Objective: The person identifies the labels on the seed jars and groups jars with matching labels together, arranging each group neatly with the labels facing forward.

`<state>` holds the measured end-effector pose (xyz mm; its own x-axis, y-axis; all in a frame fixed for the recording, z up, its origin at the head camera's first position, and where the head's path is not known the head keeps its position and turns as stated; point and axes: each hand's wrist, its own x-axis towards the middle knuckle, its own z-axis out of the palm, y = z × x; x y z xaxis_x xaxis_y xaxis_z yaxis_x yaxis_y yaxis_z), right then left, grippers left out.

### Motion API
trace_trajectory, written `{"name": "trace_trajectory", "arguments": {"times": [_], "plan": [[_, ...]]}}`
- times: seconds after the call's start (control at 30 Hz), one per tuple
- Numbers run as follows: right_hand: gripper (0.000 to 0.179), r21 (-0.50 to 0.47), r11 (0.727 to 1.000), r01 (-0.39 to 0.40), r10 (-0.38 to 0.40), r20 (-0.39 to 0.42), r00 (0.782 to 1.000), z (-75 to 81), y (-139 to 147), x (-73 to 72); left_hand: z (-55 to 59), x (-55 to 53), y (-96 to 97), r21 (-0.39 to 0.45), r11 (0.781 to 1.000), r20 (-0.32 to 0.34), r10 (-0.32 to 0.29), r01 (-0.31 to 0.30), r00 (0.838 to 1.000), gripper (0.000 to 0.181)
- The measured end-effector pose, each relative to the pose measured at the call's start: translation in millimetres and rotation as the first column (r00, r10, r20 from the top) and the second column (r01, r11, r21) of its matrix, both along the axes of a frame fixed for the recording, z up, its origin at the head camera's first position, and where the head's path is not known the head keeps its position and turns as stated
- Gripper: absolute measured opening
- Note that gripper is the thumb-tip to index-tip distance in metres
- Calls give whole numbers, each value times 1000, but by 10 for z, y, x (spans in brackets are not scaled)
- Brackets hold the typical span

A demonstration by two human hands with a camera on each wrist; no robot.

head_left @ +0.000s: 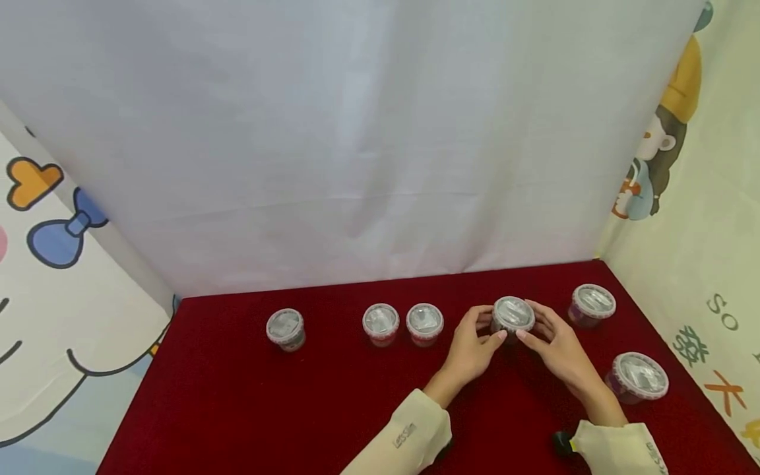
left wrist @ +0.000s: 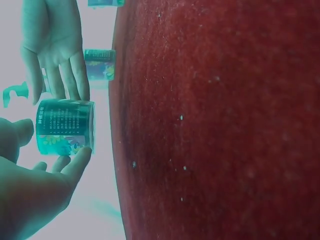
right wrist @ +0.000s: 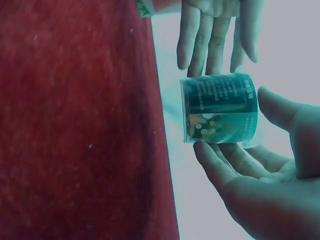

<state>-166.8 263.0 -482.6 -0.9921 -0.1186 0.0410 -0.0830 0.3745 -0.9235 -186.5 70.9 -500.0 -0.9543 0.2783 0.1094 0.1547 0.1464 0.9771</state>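
Note:
Between my two hands is a small clear plastic tub (head_left: 513, 313) with a whitish lid and a dark printed label. My left hand (head_left: 469, 346) holds its left side, thumb toward the near side. From the right, my right hand (head_left: 558, 346) grips the same tub, its thumb also at the front. In the left wrist view the tub (left wrist: 65, 127) appears a little above the red cloth, its label showing small print and a colourful picture. The right wrist view shows the tub (right wrist: 220, 110) with fingers along its sides.
Two similar tubs (head_left: 381, 323) (head_left: 424, 323) stand side by side left of my hands, and another tub (head_left: 285, 328) farther left. To the right are a tub (head_left: 592, 303) and a nearer tub (head_left: 638, 377). Red cloth (head_left: 267, 409) covers the table; a white curtain (head_left: 356, 165) hangs behind.

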Motion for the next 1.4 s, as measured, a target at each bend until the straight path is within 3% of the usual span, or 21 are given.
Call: {"name": "trace_trajectory", "arguments": {"times": [0.2, 0.4, 0.63, 0.97, 1.4], "plan": [[65, 3, 998, -64, 64, -40, 997, 55, -39, 60, 39, 60, -89, -4, 999, -32, 33, -33, 999, 42], [64, -37, 991, -126, 125, -44, 991, 103, -80, 91, 91, 111, -198, -11, 1000, -61, 28, -28, 998, 43], [62, -77, 977, -200, 196, -50, 979, 143, -139, 109, 124, 168, -349, -70, 997, -121, -20, 12, 992, 51], [60, -120, 950, -289, 284, -62, 957, 177, -223, 147, 207, 265, -525, -84, 992, -97, -104, 96, 990, 61], [57, -140, 950, -280, 271, -80, 959, 198, -491, 223, 181, 387, -704, -24, 1000, -64, 4, -5, 998, 57]]}}
